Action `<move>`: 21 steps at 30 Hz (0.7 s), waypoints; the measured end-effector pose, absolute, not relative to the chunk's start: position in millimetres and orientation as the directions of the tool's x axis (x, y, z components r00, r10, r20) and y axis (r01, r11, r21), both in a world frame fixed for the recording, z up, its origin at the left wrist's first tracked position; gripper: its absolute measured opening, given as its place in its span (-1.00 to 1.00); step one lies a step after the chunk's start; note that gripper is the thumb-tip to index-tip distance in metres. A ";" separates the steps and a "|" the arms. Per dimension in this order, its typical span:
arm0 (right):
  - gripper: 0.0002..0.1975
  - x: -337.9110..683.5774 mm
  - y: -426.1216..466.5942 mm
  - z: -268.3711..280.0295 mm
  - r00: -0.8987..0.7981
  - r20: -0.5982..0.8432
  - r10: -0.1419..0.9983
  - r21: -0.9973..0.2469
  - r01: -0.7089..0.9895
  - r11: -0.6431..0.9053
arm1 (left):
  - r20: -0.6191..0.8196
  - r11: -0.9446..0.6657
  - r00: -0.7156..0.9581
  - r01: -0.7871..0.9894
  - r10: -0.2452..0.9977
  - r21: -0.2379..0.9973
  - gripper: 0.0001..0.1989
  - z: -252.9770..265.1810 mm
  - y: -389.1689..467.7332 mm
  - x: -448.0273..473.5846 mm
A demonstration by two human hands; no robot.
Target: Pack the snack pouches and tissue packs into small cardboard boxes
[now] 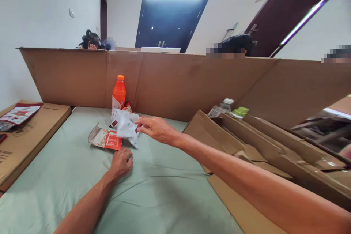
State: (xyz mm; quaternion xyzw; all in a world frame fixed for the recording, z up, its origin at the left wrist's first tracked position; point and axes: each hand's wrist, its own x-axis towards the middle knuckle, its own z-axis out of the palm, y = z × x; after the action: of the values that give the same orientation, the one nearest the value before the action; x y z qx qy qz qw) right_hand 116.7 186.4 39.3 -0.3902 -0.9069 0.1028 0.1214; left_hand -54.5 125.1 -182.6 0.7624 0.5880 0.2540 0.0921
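Note:
My right hand point(156, 128) reaches in from the right, thumb and fingers pinched on the edge of a crumpled white packet point(126, 126), which is slightly blurred. Below it, my left hand point(122, 162) rests on the green cloth point(153, 197) with curled fingers; whatever they may hold is hidden. Just beyond the left hand lies an opened red and white packet point(105, 139), partly crumpled. Behind the white packet stands an orange bottle point(119, 93) with an orange cap. A small red wrapper point(127, 107) shows beside the bottle's base, partly covered.
A tall cardboard wall point(175, 84) closes off the back. At right stand folded cardboard pieces point(263, 142), with a clear bottle point(223, 108) and a green lid point(240, 112) behind. A flat carton point(35, 135) at left bears a red and white pouch point(20, 112). Other people's heads show beyond.

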 end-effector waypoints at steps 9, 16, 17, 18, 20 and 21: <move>-0.69 183.8 111.4 6.8 -0.738 -0.053 0.672 -0.441 0.622 0.648 | 0.290 -0.311 0.182 0.808 0.939 0.501 -0.67 -192.2 132.1 -58.0; -0.69 232.5 53.2 10.7 -0.727 -0.017 0.687 -0.494 0.603 0.626 | 0.385 -0.388 0.218 0.806 0.897 0.448 -0.70 -185.5 137.1 -68.1; -0.67 241.5 48.1 17.4 -0.727 0.015 0.687 -0.507 0.586 0.632 | 0.404 -0.402 0.224 0.804 0.887 0.438 -0.72 -183.9 137.5 -70.2; -0.67 251.9 44.3 24.9 -0.715 0.052 0.697 -0.517 0.578 0.632 | 0.421 -0.414 0.228 0.803 0.878 0.429 -0.74 -182.5 138.2 -72.6; -0.67 277.8 40.1 39.6 -0.641 0.137 0.756 -0.525 0.600 0.603 | 0.451 -0.434 0.234 0.800 0.861 0.414 -0.79 -180.1 141.1 -77.3; -0.68 293.6 39.4 45.8 -0.569 0.179 0.803 -0.527 0.633 0.567 | 0.464 -0.440 0.234 0.801 0.854 0.407 -0.78 -179.0 143.1 -79.2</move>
State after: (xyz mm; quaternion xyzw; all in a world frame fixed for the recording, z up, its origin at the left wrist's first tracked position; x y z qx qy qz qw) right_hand 293.6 39.4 45.8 -0.4168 -0.8612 0.2071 0.2044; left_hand -79.2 143.1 -179.0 0.7844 0.5275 0.3236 0.0415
